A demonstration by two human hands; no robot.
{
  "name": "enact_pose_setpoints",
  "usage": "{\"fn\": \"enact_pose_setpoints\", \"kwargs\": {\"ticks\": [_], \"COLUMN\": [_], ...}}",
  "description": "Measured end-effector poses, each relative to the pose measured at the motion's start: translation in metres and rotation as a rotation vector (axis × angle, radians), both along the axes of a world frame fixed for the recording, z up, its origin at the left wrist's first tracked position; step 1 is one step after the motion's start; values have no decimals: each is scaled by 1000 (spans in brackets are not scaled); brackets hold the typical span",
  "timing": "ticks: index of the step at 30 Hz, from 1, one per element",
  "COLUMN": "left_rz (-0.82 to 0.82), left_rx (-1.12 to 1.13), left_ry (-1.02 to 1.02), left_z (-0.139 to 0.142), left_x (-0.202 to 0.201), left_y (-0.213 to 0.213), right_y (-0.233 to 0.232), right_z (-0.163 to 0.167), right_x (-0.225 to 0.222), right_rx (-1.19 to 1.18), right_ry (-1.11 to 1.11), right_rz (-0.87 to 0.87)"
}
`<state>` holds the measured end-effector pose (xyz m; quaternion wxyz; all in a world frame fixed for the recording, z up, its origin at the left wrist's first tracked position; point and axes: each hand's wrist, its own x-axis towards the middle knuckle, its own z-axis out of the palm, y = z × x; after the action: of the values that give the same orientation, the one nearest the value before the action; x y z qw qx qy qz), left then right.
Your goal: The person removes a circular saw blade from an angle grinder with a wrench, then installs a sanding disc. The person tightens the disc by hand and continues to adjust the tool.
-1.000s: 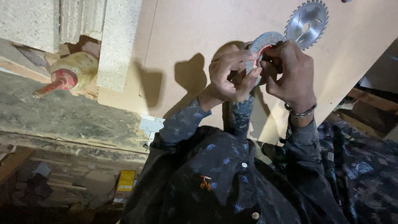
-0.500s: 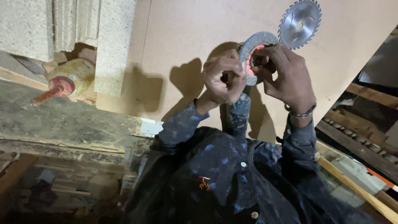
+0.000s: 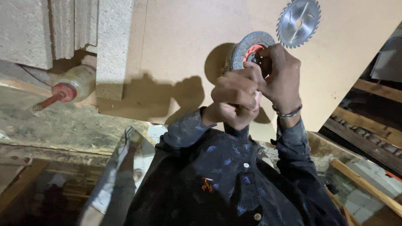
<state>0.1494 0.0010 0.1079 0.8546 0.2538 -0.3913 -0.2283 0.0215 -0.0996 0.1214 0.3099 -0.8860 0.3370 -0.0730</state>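
Both my hands are raised over a tan board, closed together around a grey abrasive disc with a red centre. My left hand is clenched just under the disc, its fingers curled tight against the lower edge. My right hand, with a metal bracelet on the wrist, pinches the disc's red hub from the right. Most of the disc's lower half is hidden by my fingers. A toothed circular saw blade lies flat on the board just beyond and to the right of my right hand, apart from it.
Chipboard blocks stand at the upper left, with a pale bottle with a red nozzle lying beside them. Wooden slats run along the right. A shiny sheet lies by my left elbow.
My hands have drawn closer together over the disc, the left curling into a tighter fist under it. The disc and hands sit slightly lower and further left of the saw blade.
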Motion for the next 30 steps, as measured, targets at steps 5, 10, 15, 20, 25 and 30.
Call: {"fn": "enact_pose_setpoints", "kwargs": {"ticks": [5, 10, 15, 20, 25, 30], "left_rz": [-18, -41, -29, -34, 12, -21], "left_rx": [-26, 2, 93, 78, 102, 94], "left_ry": [47, 66, 118, 63, 138, 190], "left_z": [5, 5, 11, 14, 18, 15], "left_x": [-8, -18, -25, -26, -37, -48], "left_y": [-4, -2, 4, 7, 11, 13], "right_y": [1, -7, -8, -6, -2, -5], "right_z": [19, 30, 25, 12, 10, 15], "right_x": [-2, -4, -3, 2, 2, -2], "right_rx": [24, -34, -23, 80, 36, 38], "right_ry": [-29, 22, 0, -22, -91, -147], "right_rz": [41, 191, 194, 3, -19, 108]}}
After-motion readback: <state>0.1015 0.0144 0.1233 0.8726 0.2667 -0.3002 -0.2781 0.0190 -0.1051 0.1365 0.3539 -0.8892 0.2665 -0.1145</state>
